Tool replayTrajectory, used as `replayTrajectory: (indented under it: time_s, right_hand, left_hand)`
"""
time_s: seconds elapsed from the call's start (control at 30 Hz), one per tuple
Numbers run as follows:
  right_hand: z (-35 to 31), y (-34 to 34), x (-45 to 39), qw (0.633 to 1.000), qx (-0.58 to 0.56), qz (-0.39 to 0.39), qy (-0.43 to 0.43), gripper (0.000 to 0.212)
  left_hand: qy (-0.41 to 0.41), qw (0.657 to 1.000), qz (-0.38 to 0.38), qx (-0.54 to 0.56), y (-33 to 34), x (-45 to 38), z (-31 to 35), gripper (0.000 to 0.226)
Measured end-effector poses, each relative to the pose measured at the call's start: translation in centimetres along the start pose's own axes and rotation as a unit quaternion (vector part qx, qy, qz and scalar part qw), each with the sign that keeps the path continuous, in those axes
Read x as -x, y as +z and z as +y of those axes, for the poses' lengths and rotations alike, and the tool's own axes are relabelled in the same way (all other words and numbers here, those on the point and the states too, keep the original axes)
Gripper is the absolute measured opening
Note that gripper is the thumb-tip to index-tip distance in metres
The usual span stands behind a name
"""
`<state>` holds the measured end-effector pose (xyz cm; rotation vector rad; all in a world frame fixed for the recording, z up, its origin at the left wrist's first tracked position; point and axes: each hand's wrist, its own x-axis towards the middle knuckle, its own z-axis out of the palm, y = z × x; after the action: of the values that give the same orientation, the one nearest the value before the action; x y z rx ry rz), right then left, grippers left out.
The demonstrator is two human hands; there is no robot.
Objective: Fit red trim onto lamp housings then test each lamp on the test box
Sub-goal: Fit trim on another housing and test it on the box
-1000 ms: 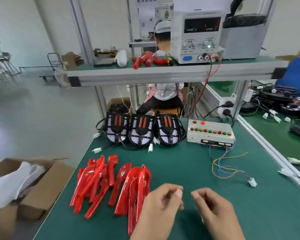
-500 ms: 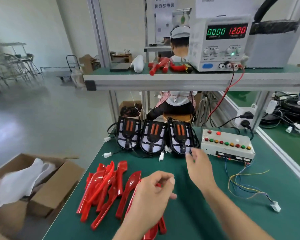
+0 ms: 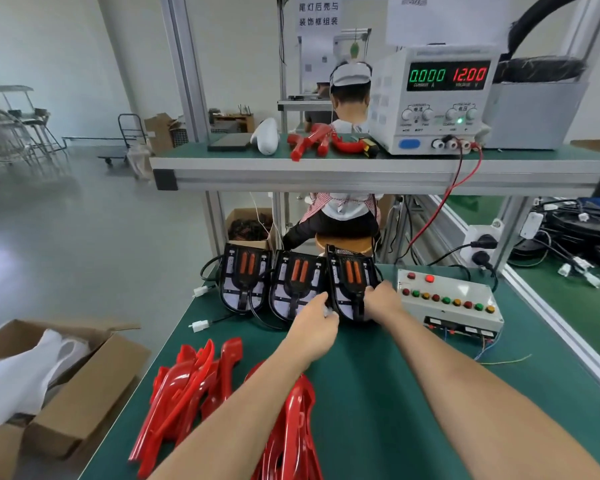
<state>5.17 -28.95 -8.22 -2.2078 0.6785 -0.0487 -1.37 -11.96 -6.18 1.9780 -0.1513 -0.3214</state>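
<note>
Red trims (image 3: 191, 386) lay lower left. At centre, the left hand (image 3: 314, 323) and right hand (image 3: 383, 299) gripped the rightmost housing (image 3: 350, 289), beside the test box (image 3: 465, 306). Upper right, a supply (image 3: 437, 98) read "0.000" and "12.00".

Bench power supply (image 3: 437, 102), on the upper shelf: green digits "0.000" on the left of its display, red digits "12.00" on the right. The small print under the digits ends in "A" on the left and "V" on the right; the rest is too blurred to read, as are the knob captions.

White paper sign (image 3: 318, 13), hung behind the shelf frame: two lines of Chinese, "尾灯后壳与" over "装饰框组装".

White sheet (image 3: 444, 15) above the supply: part of a QR code at its top edge, no legible text.
</note>
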Motion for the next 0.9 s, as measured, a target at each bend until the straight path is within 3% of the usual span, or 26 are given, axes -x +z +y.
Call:
replayTrajectory:
  time_s: [0.07,0.2,0.27,0.33,0.43,0.57,0.8,0.9]
  right_hand:
    - [0.2,-0.3,-0.1,1.000,0.013,-0.011,0.009,0.033]
    - [0.5,-0.7,0.0,1.000,-0.008,-0.014,0.002,0.038]
    - [0.9,-0.6,0.1,1.000,-0.004,-0.022,-0.005,0.038]
    - [1.3,-0.6,0.2,0.999,-0.015,-0.029,-0.018,0.034]
    - [1.8,-0.5,0.7,0.997,-0.057,-0.016,-0.046,0.024]
    - [2.4,-1.3,2.8,0.983,-0.169,-0.009,-0.076,0.017]
    - [4.8,-3.8,7.3,0.939,-0.309,-0.017,-0.149,0.019]
    - [5.5,-5.2,9.5,0.913,-0.362,-0.037,-0.182,0.024]
  left_hand:
    - [-0.022,1.000,-0.009,0.012,0.9,-1.5,-0.1,0.026]
    - [-0.037,0.999,-0.022,0.031,2.2,-3.1,-0.8,0.027]
    - [-0.048,0.997,0.003,0.063,2.9,-3.7,-1.3,0.028]
    - [-0.070,0.991,0.048,0.103,3.1,-4.2,-1.5,0.015]
    - [-0.080,0.986,0.083,0.118,3.0,-4.7,-1.3,0.009]
    - [-0.086,0.982,0.064,0.152,3.0,-3.9,-0.8,0.014]
    - [0.032,0.991,0.036,0.126,2.6,0.3,-0.1,0.023]
    - [0.095,0.990,0.062,0.089,2.2,2.1,0.0,0.010]
